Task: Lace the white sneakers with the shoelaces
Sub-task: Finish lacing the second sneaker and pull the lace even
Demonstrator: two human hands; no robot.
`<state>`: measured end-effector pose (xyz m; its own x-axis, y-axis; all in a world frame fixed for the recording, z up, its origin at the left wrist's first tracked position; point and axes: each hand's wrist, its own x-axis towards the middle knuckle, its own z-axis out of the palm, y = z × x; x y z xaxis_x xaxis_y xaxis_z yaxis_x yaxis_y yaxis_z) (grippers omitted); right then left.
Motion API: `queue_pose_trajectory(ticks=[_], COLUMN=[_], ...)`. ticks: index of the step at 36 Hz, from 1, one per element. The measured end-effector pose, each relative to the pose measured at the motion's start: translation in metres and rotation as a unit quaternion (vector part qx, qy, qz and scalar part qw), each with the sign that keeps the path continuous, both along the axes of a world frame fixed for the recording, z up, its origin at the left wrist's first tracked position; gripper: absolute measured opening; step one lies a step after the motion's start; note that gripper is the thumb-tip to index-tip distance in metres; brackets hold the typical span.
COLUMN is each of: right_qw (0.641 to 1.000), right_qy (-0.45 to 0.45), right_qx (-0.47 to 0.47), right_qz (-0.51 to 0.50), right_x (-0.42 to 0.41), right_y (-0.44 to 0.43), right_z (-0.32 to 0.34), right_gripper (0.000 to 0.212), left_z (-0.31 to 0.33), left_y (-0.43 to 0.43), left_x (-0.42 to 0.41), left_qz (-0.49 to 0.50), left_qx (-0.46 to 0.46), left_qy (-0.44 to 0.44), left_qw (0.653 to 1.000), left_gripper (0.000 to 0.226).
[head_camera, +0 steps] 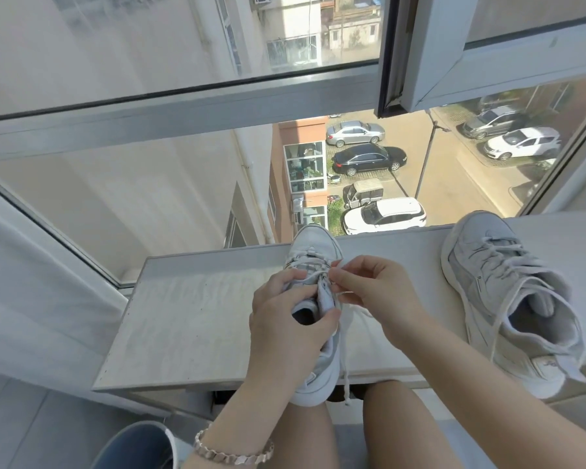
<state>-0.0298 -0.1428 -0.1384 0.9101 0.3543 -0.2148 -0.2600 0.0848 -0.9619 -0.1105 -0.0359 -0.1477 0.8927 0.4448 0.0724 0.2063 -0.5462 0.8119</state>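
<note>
A white sneaker (313, 247) lies on the white sill (197, 316) in front of me, toe pointing to the window. My left hand (285, 319) grips its tongue and collar, thumb across the opening. My right hand (369, 286) pinches the white shoelace (345, 374) beside the upper eyelets; a loose end of the lace hangs over the sill's front edge. The lower eyelets carry crossed lace. A second white sneaker (508, 299) stands at the right, laced, with its lace ends loose.
Directly behind the sill is a large window (183, 106) with an opened sash (454, 62) at the upper right. A blue and white container (139, 448) stands on the floor at the lower left. My knees are below the sill's edge.
</note>
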Motion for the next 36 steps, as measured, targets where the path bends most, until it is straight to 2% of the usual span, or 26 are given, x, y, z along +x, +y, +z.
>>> queue_pose_trajectory(ticks=[13,26,33,36], right_qw=[0.996,0.969,0.975,0.977], right_qy=[0.044,0.065,0.061,-0.007], right_qx=[0.008,-0.065,-0.134,-0.159], right_qz=[0.076,0.227,0.169,0.144], right_x=[0.014,0.036,0.036,0.031], right_y=[-0.003,-0.007,0.001,0.001], right_z=[-0.002,0.013,0.017,0.014], right_gripper=[0.026,0.018,0.005,0.007], left_z=[0.000,-0.001,-0.001,-0.002], left_y=[0.000,0.002,0.003,0.003], left_x=[0.000,0.001,0.002,0.002], left_qz=[-0.001,-0.012,-0.014,-0.013], left_qx=[0.005,0.004,0.005,0.005], left_qy=[-0.001,0.006,0.001,0.003], left_qw=[1.000,1.000,1.000,1.000], left_gripper=[0.021,0.023,0.019,0.020])
